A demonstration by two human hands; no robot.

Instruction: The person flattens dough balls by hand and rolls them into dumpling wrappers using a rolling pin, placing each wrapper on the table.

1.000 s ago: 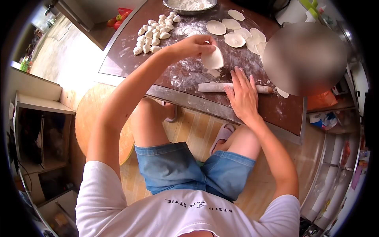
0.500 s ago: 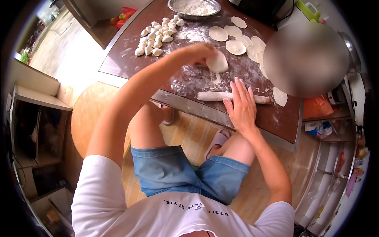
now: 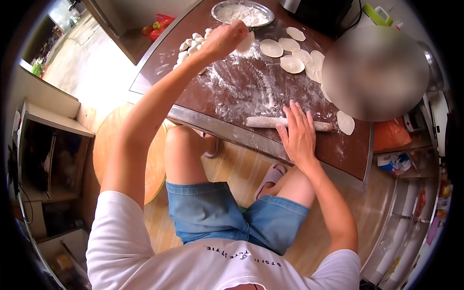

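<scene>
table (image 3: 348, 154) dark brown, flour-dusted white | wrappers (image 3: 292, 64) pale cream | shorts (image 3: 212, 212) blue denim

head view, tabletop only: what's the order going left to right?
Pile of dough pieces → left hand holding a dough wrapper → rolling pin under the right hand → lone wrapper at the far right.

Glossy brown table (image 3: 348, 145) w/ matt flour dusting, wooden rolling pin (image 3: 263, 122), shiny metal bowl (image 3: 218, 8)
</scene>
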